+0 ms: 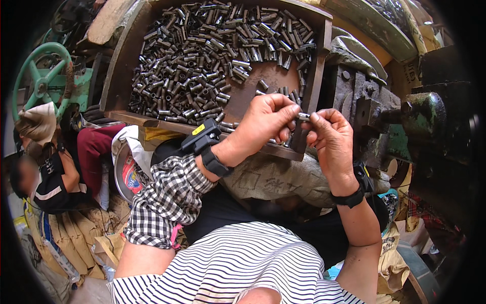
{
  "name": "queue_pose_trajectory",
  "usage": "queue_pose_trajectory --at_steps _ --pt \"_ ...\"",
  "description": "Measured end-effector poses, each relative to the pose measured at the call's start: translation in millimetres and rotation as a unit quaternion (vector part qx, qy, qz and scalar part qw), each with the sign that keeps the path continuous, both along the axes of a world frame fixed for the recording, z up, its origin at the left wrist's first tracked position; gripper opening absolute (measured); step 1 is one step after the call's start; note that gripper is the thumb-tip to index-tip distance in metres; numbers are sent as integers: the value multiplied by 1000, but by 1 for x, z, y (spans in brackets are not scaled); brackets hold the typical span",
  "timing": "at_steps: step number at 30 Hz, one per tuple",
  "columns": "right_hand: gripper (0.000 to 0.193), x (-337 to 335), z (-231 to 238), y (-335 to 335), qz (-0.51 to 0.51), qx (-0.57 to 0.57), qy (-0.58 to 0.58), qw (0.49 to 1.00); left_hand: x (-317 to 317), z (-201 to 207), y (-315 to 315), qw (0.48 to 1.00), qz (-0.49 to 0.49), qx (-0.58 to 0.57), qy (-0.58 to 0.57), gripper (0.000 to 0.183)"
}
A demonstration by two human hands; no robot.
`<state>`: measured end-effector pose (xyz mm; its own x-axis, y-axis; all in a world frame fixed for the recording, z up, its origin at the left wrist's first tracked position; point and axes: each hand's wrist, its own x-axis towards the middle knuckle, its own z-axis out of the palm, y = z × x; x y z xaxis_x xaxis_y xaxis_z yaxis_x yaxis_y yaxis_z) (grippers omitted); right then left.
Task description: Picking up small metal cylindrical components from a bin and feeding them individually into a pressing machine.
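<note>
Between my two hands, over the near right corner of a tray, is a short, shiny metal tube point(303, 116). My left hand point(263, 123) pinches one end of it between thumb and fingers. At its other end, the thumb and fingertips of my right hand point(331, 139) are closed on it. The fingers cover much of the tube. Just beyond my hands, the wooden tray point(117, 61) holds a big heap of similar metal tubes point(185, 76), dark and silvery. A few of them lie on its brown bottom, close to my left hand.
A dark, greasy machine point(405, 119) stands close on my right. At the far left is a green handwheel point(43, 81); below it sits another person point(58, 177). A round metal basin point(126, 169) stands left of my knees. Grey sacking point(283, 177) hangs below the tray.
</note>
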<state>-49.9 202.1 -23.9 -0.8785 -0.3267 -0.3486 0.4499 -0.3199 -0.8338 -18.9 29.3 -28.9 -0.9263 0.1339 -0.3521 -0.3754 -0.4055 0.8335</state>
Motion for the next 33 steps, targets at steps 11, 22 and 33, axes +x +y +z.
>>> queue_pose_trajectory --at_steps 11,22,33 --pt "11 -8 6 4 165 -158 -67 971 5 29 -16 969 -164 -115 146 27" --pt "10 -93 -4 -70 109 471 557 675 -1 24 -85 995 93 48 -7 27" --pt "9 -104 -24 -90 104 579 547 596 -3 -2 -62 731 -18 -617 292 24"
